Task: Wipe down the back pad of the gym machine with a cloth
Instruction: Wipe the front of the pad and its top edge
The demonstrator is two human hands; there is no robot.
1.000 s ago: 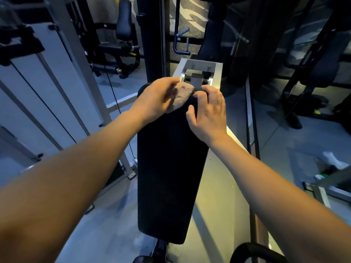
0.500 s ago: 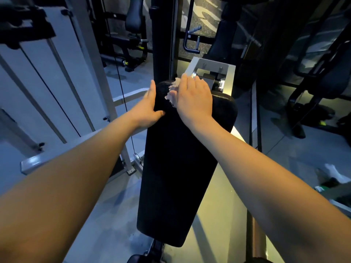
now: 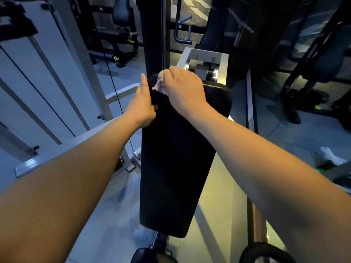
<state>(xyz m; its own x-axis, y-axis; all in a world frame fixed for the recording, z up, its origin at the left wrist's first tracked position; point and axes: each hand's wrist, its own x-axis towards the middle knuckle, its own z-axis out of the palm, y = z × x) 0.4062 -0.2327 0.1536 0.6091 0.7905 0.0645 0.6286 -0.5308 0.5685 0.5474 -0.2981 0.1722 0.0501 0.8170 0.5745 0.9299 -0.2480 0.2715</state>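
At the far top-left corner of the pad, the right hand lies over the cloth, fingers close together and laid fairly flat, pressing it down onto the black face. Only a pale, crumpled edge of the cloth shows, to the left of the hand. A flat palm spreads the push over the whole rag, which probably suits wiping better than a pinch would.

The left hand sits against the pad's left side, just beside the cloth. Its fingers are straight and together along the edge, and its thumb is hooked onto the front face. It likely braces the pad against the sideways push of the wipe.

The pad runs long and narrow from the bracket at the far end towards the person. Its near stretch is bare, well apart from the cloth. Judging by this, the wipe is at the top, and most of the pad's length is left to cover.
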